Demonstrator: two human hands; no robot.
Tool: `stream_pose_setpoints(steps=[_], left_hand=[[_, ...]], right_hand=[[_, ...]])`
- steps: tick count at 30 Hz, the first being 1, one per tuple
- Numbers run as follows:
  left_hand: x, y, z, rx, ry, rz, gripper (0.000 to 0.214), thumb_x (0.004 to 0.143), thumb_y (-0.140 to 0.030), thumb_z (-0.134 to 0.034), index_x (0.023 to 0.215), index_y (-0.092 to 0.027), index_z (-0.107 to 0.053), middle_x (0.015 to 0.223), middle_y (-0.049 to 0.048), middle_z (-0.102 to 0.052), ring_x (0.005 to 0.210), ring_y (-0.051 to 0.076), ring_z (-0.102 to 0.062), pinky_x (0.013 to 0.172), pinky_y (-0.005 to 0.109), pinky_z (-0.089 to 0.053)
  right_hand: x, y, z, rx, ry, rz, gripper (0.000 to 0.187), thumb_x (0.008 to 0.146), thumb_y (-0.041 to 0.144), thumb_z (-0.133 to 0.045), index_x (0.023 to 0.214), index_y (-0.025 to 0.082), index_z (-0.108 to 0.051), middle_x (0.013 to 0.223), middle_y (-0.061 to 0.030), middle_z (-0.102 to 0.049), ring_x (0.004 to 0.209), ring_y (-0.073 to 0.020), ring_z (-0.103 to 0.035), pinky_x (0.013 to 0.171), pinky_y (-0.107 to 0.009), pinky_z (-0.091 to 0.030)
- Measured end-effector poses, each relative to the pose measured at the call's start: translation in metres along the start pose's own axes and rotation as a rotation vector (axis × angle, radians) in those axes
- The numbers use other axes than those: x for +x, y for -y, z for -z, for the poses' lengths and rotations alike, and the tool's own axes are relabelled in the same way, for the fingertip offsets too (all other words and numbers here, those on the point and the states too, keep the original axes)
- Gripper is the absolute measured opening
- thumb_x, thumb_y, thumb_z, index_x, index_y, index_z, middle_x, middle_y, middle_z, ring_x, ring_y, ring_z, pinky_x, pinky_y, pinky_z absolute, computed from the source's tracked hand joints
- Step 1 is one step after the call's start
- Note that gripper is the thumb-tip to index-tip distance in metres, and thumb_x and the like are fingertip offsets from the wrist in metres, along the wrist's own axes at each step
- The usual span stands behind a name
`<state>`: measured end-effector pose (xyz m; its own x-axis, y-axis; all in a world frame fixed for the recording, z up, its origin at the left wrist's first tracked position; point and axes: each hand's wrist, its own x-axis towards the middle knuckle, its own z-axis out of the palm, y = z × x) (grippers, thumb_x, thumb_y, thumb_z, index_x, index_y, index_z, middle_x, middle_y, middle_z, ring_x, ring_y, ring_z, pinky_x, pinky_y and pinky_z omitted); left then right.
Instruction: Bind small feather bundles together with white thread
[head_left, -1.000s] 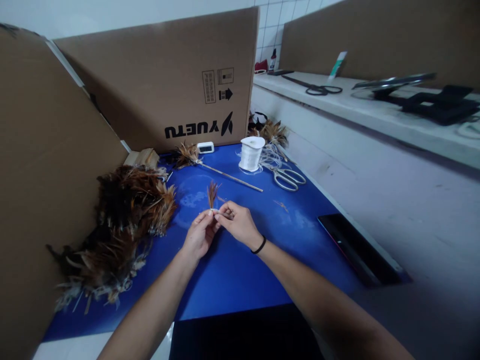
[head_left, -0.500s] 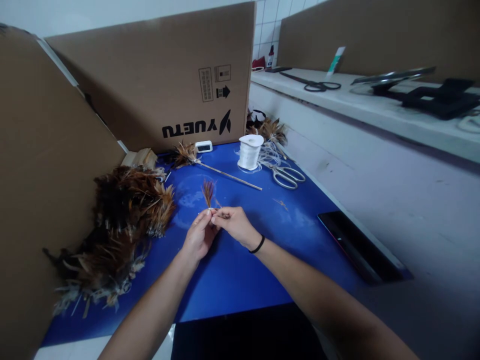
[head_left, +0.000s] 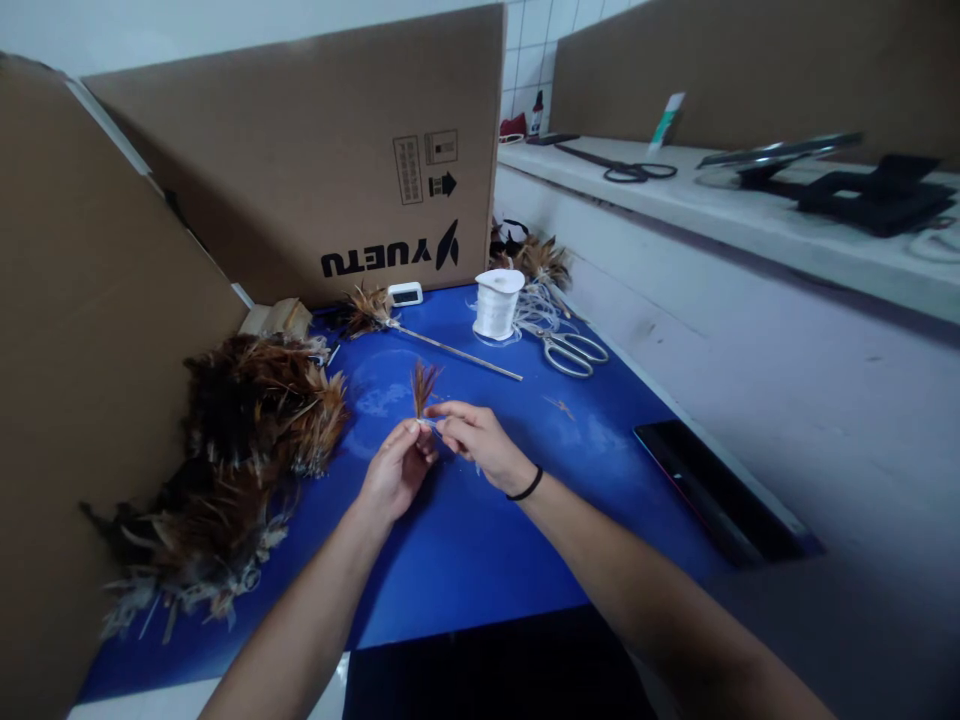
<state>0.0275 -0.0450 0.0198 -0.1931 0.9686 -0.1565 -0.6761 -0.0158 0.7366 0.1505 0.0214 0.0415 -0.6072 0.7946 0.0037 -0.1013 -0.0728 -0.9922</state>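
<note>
My left hand (head_left: pixel 396 465) is closed, with thumb and fingers pinching the base of a small bunch of brown feathers (head_left: pixel 423 388) that stands upright. A thin pale strand (head_left: pixel 430 424) runs from the bunch's base to my right hand (head_left: pixel 480 440), whose fingers are closed on it. A short pale end shows below the right hand. Beyond the hands, a thin stick with feathers at its end (head_left: pixel 457 352) lies across the blue tabletop (head_left: pixel 480 560). A white spool of ribbon (head_left: pixel 498 306) stands behind it, near silver-handled scissors (head_left: pixel 574 354).
A big heap of brown feathers (head_left: pixel 255 400) lies at left. Cardboard panels (head_left: pixel 285 160) wall the left and back. A small white digital display (head_left: pixel 405 294) sits at the back. A dark phone-like slab (head_left: pixel 720 490) lies at right, below a ledge (head_left: pixel 697 200) holding black scissors (head_left: pixel 630 170).
My right hand has moved slightly right, away from the left hand, drawing the pale strand out between them. The feather bunch remains in my left hand.
</note>
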Motion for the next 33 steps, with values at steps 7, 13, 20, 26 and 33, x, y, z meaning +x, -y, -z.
stream_pose_setpoints(steps=[7, 13, 20, 26, 33], left_hand=[[-0.003, -0.001, -0.004, 0.014, 0.061, 0.036, 0.017, 0.071, -0.027, -0.071, 0.070, -0.014, -0.062, 0.063, -0.0013, -0.044, 0.060, 0.009, -0.041, 0.057, 0.022, -0.034], [-0.004, 0.000, -0.005, 0.016, 0.078, 0.065, 0.017, 0.072, -0.027, -0.070, 0.070, -0.013, -0.062, 0.063, -0.0010, -0.044, 0.059, 0.008, -0.040, 0.056, 0.022, -0.033], [-0.003, 0.000, -0.002, -0.002, 0.080, 0.047, 0.015, 0.074, -0.026, -0.069, 0.069, -0.014, -0.061, 0.061, -0.0018, -0.043, 0.057, 0.008, -0.040, 0.056, 0.022, -0.033], [-0.002, 0.002, -0.001, 0.048, 0.082, 0.041, 0.017, 0.074, -0.027, -0.069, 0.068, -0.014, -0.060, 0.059, -0.0021, -0.043, 0.056, 0.008, -0.040, 0.056, 0.022, -0.033], [-0.002, 0.006, 0.000, 0.108, 0.067, 0.032, 0.018, 0.073, -0.029, -0.071, 0.069, -0.014, -0.062, 0.061, -0.0008, -0.051, 0.056, 0.008, -0.043, 0.057, 0.022, -0.034]], right_hand=[[0.002, -0.002, 0.004, -0.007, -0.016, 0.058, 0.016, 0.071, 0.030, -0.066, 0.074, 0.014, -0.067, 0.065, 0.0010, -0.062, 0.057, -0.0078, -0.049, 0.058, -0.023, -0.040], [0.001, -0.003, 0.008, -0.070, -0.001, 0.088, 0.016, 0.076, 0.030, -0.060, 0.068, 0.016, -0.059, 0.058, 0.0052, -0.051, 0.054, -0.0068, -0.044, 0.055, -0.022, -0.037], [-0.004, 0.003, 0.009, 0.013, 0.072, 0.055, 0.017, 0.072, 0.030, -0.067, 0.077, 0.015, -0.061, 0.070, 0.0010, -0.062, 0.064, -0.0088, -0.056, 0.064, -0.024, -0.045], [-0.003, 0.004, 0.011, 0.039, 0.101, -0.040, 0.022, 0.071, 0.035, -0.068, 0.073, 0.015, -0.058, 0.060, 0.0046, -0.055, 0.047, -0.0044, -0.044, 0.046, -0.019, -0.034], [-0.003, 0.004, 0.013, 0.083, 0.215, -0.151, 0.021, 0.076, 0.033, -0.062, 0.071, 0.015, -0.052, 0.055, 0.0060, -0.049, 0.041, -0.0021, -0.031, 0.040, -0.018, -0.020]])
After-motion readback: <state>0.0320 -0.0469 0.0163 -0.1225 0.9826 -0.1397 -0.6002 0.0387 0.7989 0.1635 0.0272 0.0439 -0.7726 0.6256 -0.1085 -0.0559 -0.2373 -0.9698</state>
